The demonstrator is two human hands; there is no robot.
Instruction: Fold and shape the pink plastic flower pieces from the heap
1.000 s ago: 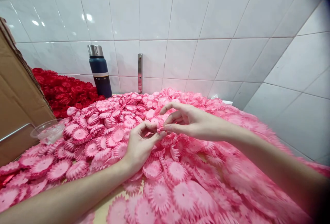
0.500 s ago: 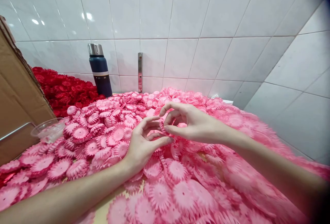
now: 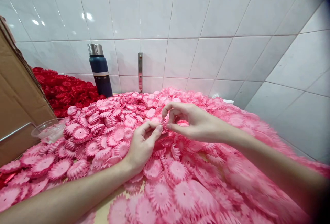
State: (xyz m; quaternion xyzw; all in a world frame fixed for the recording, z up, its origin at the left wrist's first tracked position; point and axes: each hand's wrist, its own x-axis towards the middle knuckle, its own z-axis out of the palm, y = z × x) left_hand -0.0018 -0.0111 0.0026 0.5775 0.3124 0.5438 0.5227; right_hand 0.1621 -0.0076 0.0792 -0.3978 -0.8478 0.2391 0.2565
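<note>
Close together above the pile of pink scalloped flower discs (image 3: pixel 161 194) are both my hands. My right hand (image 3: pixel 192 119) has its thumb and index finger curved around the edge of a small pink flower disc (image 3: pixel 164 122), mostly hidden by fingers. My left hand (image 3: pixel 143 145) meets it from the left, with thumb and index fingertip pinched at the disc's near side. The other left fingers are curled behind the thumb, partly hidden. The loose discs have fringed, petal-like rims, and some show a small centre hole.
A dark blue bottle (image 3: pixel 100 71) with a steel cap stands at the back by the tiled wall (image 3: pixel 185 7). To its left lies a heap of red discs (image 3: pixel 69 88). A cardboard box (image 3: pixel 20 89) and a clear plastic tub (image 3: pixel 50 131) are at left.
My left thumb has moved up and closed against the index finger at the disc. The right hand has shifted slightly right, its fingers still around the disc.
</note>
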